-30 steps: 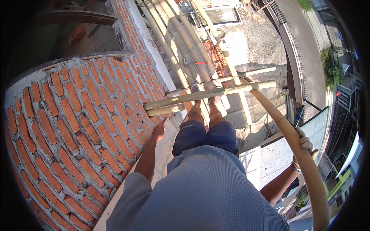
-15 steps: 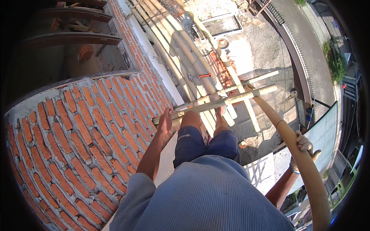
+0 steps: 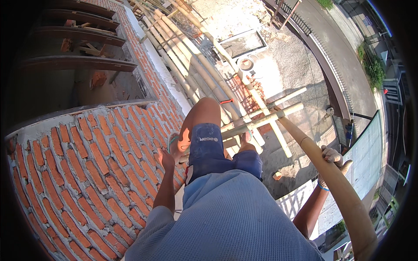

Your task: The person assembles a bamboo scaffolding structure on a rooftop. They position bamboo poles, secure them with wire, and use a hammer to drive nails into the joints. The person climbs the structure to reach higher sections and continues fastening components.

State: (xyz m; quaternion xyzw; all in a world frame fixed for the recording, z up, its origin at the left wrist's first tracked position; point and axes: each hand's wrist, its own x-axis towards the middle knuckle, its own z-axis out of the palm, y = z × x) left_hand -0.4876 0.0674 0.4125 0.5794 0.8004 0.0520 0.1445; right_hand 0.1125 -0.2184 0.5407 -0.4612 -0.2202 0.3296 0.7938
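My right hand point(image 3: 333, 160), in a pale work glove, is wrapped round a thick bamboo pole point(image 3: 320, 158) that rises on my right and curves toward the lower right. My bare left hand point(image 3: 166, 159) is beside the brick wall point(image 3: 104, 182), its fingers stretched out by my sandalled left foot point(image 3: 175, 145). That foot is up at the wall's edge, with the left knee bent high. My other foot point(image 3: 247, 135) is at the crossing bamboo poles point(image 3: 261, 119) below me.
Long bamboo poles point(image 3: 191, 56) run away along the wall. A red-handled tool point(image 3: 226, 101) lies on them. Far below are a round bucket point(image 3: 246, 64), loose bricks and bright ground. A dark fence point(image 3: 320, 45) borders the road at right. Dark beams point(image 3: 78, 63) span the opening at left.
My left leg has lifted, bringing its foot up to the wall's edge. My left hand has moved down and left from the crossing pole's end. My right hand keeps hold of the upright pole.
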